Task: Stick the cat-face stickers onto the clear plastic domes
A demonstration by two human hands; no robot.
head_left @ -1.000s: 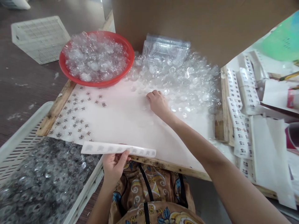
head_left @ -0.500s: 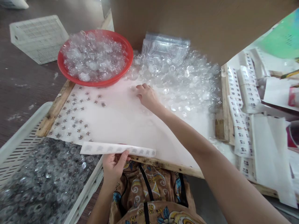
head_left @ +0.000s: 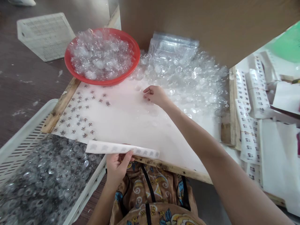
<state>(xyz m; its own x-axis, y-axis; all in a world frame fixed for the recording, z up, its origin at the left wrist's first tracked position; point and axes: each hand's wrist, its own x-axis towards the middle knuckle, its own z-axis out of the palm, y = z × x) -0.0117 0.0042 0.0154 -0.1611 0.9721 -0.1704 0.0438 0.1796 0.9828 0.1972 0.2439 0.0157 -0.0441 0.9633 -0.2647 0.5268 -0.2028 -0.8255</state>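
My left hand (head_left: 118, 164) is closed on a white sticker strip (head_left: 99, 147) with a row of faint grey shapes, holding it over the table's front edge. My right hand (head_left: 156, 95) hovers low over the white tabletop (head_left: 122, 118), fingers loosely curled and their tips apart; nothing can be made out between them. Beside it spreads a heap of clear plastic pieces (head_left: 182, 78), round and shiny. On the tabletop's left part lie several clear pieces with small dark printed figures (head_left: 79, 120).
A red basin (head_left: 103, 82) heaped with clear pieces stands at the back left. A white crate (head_left: 50, 104) of printed pieces sits below left, another white basket (head_left: 45, 34) beyond. Clear trays (head_left: 173, 45) lean near a cardboard panel (head_left: 187, 18). Sticker strips (head_left: 248, 134) lie right.
The view has shifted, so the scene sits slightly farther right. My right hand has drawn a little to the right, its fingers more curled. My left hand still holds the strip.
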